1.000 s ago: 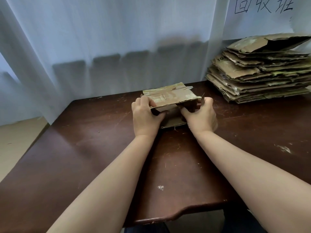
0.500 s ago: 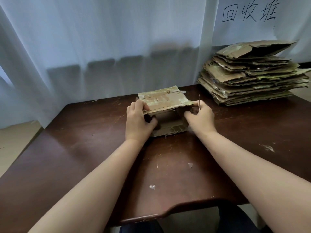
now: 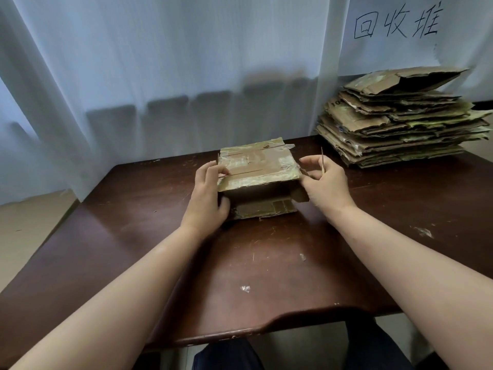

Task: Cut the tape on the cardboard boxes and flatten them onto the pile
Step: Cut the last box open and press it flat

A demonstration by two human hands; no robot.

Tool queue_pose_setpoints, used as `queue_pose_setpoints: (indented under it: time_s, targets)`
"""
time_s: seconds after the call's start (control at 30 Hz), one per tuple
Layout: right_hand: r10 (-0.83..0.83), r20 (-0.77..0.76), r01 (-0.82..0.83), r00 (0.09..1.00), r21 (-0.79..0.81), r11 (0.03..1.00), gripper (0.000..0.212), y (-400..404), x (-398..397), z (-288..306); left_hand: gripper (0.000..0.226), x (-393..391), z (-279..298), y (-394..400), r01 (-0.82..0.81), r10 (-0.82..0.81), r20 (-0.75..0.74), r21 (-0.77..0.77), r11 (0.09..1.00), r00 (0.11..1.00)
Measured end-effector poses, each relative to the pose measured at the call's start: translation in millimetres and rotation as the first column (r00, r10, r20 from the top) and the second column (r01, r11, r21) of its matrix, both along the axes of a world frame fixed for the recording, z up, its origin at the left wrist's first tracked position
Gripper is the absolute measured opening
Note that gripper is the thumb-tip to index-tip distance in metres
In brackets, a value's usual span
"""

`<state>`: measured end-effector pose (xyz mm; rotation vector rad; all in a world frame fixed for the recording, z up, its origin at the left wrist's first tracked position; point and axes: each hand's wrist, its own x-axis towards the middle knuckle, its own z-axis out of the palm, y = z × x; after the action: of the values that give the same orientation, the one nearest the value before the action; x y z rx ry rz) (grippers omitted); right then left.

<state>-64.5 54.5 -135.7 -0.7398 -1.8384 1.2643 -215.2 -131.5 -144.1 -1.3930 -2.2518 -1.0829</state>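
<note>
Centrally on the dark wooden bench [image 3: 266, 276] sits a small taped cardboard box [image 3: 257, 166], its near side open. At the box's left edge, the left hand [image 3: 206, 198] grips it, fingers curled over the top and thumb low on the front. Beside the box's right edge, the right hand [image 3: 324, 184] pinches a thin upright blade [image 3: 322, 160], its fingers curled. Far right on the bench lies the pile of flattened cardboard [image 3: 400, 121], below a handwritten paper sign [image 3: 397, 22].
</note>
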Motion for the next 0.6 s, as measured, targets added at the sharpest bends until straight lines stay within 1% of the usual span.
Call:
queue_pose_setpoints:
  time_s: [0.1, 0.17, 0.3, 0.37, 0.47, 0.53, 0.6]
  targets:
    - [0.036, -0.041, -0.035, 0.999, 0.007, 0.999, 0.024, -3, 3, 4, 0.059, 0, 1, -4, -0.038, 0.036, 0.117, 0.018, 0.999, 0.992]
    - [0.056, -0.063, -0.055, 0.996, 0.028, 0.998, 0.022, -4, 4, 8, 0.059, -1, 5, -4, -0.077, 0.075, 0.144, 0.007, 0.997, 0.987]
    - [0.111, -0.087, -0.107, 0.99, 0.043, 0.993, 0.012, -5, 5, 12, 0.057, -7, 20, -4, -0.105, 0.111, 0.147, -0.047, 0.993, 0.983]
    - [0.111, -0.104, -0.111, 0.988, 0.006, 0.994, 0.003, -4, 7, 13, 0.056, -9, 25, -5, -0.099, 0.111, 0.145, -0.088, 0.991, 0.983]
    - [0.046, -0.12, -0.059, 0.992, -0.109, 0.992, 0.019, -1, 10, 15, 0.058, -6, 25, -11, -0.058, 0.075, 0.108, -0.156, 0.986, 0.991]
    - [0.028, -0.093, -0.037, 0.995, -0.097, 0.995, 0.021, 1, 11, 17, 0.06, -3, 22, -15, -0.022, 0.043, 0.091, -0.213, 0.977, 0.995]
    - [0.042, -0.022, -0.042, 0.999, -0.028, 0.999, 0.018, 3, 12, 16, 0.063, -1, 19, -18, 0.016, -0.001, 0.054, -0.271, 0.962, 0.999]
